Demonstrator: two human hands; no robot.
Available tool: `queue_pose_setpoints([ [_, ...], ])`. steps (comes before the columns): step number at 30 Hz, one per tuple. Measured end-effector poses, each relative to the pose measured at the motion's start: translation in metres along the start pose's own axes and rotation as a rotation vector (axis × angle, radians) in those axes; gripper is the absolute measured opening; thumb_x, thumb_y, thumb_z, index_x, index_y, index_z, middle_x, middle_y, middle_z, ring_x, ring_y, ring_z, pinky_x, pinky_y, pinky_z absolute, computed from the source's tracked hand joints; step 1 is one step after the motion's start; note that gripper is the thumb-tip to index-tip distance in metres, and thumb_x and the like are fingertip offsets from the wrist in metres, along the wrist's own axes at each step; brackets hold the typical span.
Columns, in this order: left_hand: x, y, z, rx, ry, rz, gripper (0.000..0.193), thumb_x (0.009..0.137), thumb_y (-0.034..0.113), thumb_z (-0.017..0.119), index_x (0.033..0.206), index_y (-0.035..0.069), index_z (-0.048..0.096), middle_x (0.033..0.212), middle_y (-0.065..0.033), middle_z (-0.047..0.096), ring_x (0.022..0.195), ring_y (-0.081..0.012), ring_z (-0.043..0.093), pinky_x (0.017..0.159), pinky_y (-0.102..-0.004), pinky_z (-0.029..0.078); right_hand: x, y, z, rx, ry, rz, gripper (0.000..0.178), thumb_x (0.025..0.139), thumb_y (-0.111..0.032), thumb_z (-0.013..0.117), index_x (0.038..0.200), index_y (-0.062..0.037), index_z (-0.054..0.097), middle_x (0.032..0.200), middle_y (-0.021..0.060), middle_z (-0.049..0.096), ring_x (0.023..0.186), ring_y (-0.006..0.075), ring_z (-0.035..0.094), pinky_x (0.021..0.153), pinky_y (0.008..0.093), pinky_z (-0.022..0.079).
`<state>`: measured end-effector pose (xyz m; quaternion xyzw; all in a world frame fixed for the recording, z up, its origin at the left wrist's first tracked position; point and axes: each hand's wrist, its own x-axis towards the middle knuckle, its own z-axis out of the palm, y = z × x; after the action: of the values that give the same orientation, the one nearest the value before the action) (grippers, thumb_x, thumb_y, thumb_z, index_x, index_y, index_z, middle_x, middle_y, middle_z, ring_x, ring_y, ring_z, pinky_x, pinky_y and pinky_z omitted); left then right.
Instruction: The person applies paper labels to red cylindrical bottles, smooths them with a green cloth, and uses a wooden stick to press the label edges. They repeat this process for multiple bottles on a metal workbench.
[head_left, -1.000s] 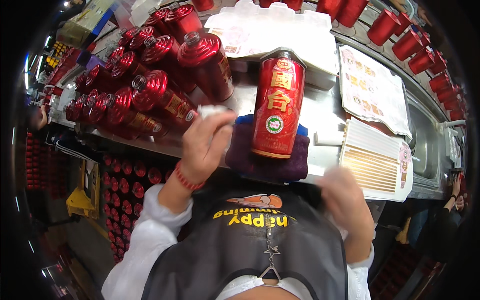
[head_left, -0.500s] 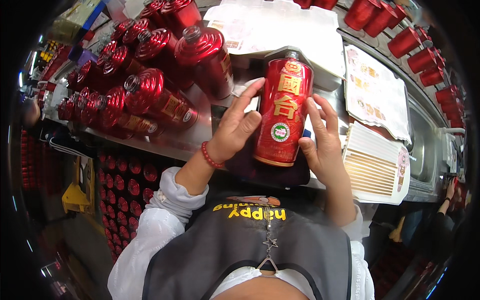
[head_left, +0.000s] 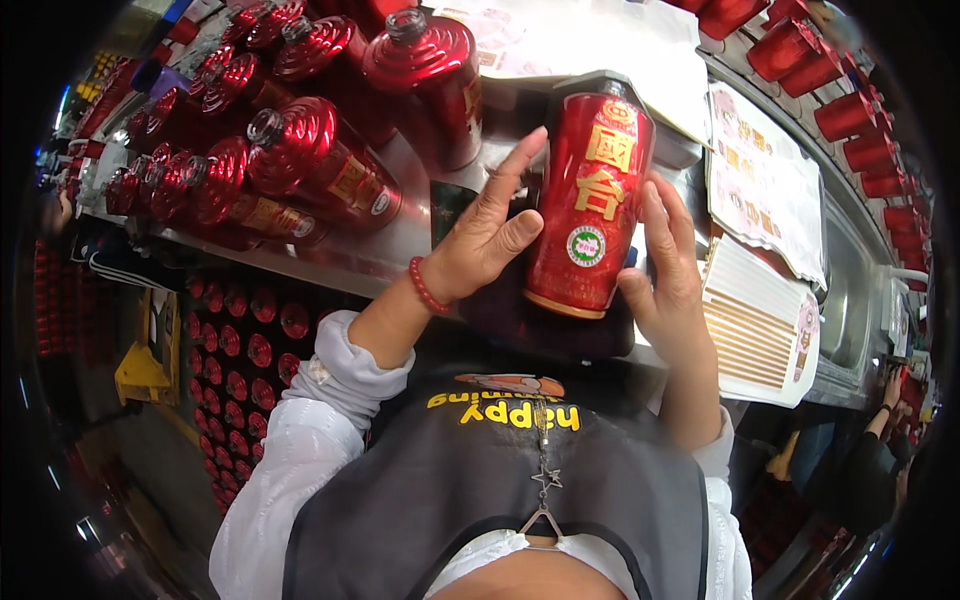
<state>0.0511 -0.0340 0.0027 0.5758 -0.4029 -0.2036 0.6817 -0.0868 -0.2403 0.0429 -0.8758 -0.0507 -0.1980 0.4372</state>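
A red bottle (head_left: 590, 205) with gold lettering and a round green-and-white emblem lies on its side in front of me, its base toward me. Beneath it is a dark rest (head_left: 490, 318), and a dark angular piece stands at its far end. Along the bottle's left side is my left hand (head_left: 490, 235), fingers stretched and thumb apart, wearing a red bead bracelet. My right hand (head_left: 668, 265) is at the right side, its fingers loosely bent and spread. Neither hand is wrapped round the bottle; whether the fingertips touch it is hard to tell.
Several red bottles (head_left: 425, 85) stand upright on the metal table to the left. Label sheets (head_left: 765, 180) and a striped backing sheet (head_left: 755, 320) lie at the right, near a metal sink (head_left: 850, 310). More bottles fill the floor at lower left; another person's arm (head_left: 885, 405) shows far right.
The view has shifted slightly, so the bottle and both hands appear a little higher and further right. A white piece beside my left fingers no longer shows. Both hands stay beside the bottle.
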Motion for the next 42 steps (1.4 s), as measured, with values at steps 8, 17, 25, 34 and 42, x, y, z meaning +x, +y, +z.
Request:
queue_pose_setpoints([
  [8,0.005,0.0,-0.006,0.122,-0.112,0.119,0.082,0.103,0.053,0.052,0.163,0.008,0.02,0.165,-0.0169,0.026,0.152,-0.0281,0.025,0.124,-0.0402,0.02,0.004,-0.009,-0.009,-0.069,-0.112,0.036,0.082,0.095,-0.059,0.06,0.158,-0.0113,0.038,0.163,0.024,0.026,0.15,0.0409,0.03,0.118,0.05,0.033],
  [17,0.019,0.018,-0.017,0.431,-0.092,0.28,0.078,0.101,0.058,0.053,0.159,0.01,0.035,0.162,-0.0223,0.026,0.15,-0.0364,0.028,0.123,-0.0455,0.02,0.01,-0.012,-0.014,-0.06,-0.067,-0.019,0.08,0.086,-0.037,0.079,0.155,-0.0135,0.045,0.159,0.0236,0.03,0.103,0.0284,0.055,0.096,0.0396,0.051],
  [25,0.024,0.025,-0.01,0.407,-0.104,0.249,0.076,0.099,0.059,0.054,0.156,0.011,0.042,0.163,-0.0289,0.021,0.151,-0.0438,0.023,0.123,-0.049,0.018,0.018,-0.015,-0.02,-0.047,-0.111,0.031,0.075,0.088,-0.033,0.078,0.153,-0.0152,0.047,0.159,0.0247,0.031,0.11,0.0318,0.056,0.1,0.0428,0.049],
  [34,0.033,0.034,-0.006,0.376,-0.104,0.277,0.066,0.1,0.05,0.059,0.152,0.01,0.049,0.163,-0.0313,0.021,0.151,-0.0446,0.026,0.122,-0.0472,0.022,0.025,-0.012,-0.02,-0.141,-0.076,-0.038,0.068,0.091,-0.035,0.074,0.152,-0.016,0.05,0.158,0.0288,0.032,0.118,0.0381,0.055,0.103,0.0446,0.047],
  [42,0.028,0.036,-0.004,0.484,-0.121,0.273,0.057,0.1,0.044,0.062,0.146,0.011,0.057,0.16,-0.0376,0.02,0.148,-0.0504,0.028,0.12,-0.0475,0.025,0.024,-0.028,-0.017,-0.255,-0.104,-0.023,0.069,0.085,-0.026,0.079,0.149,-0.0181,0.053,0.157,0.0314,0.031,0.114,0.0382,0.057,0.1,0.045,0.049],
])
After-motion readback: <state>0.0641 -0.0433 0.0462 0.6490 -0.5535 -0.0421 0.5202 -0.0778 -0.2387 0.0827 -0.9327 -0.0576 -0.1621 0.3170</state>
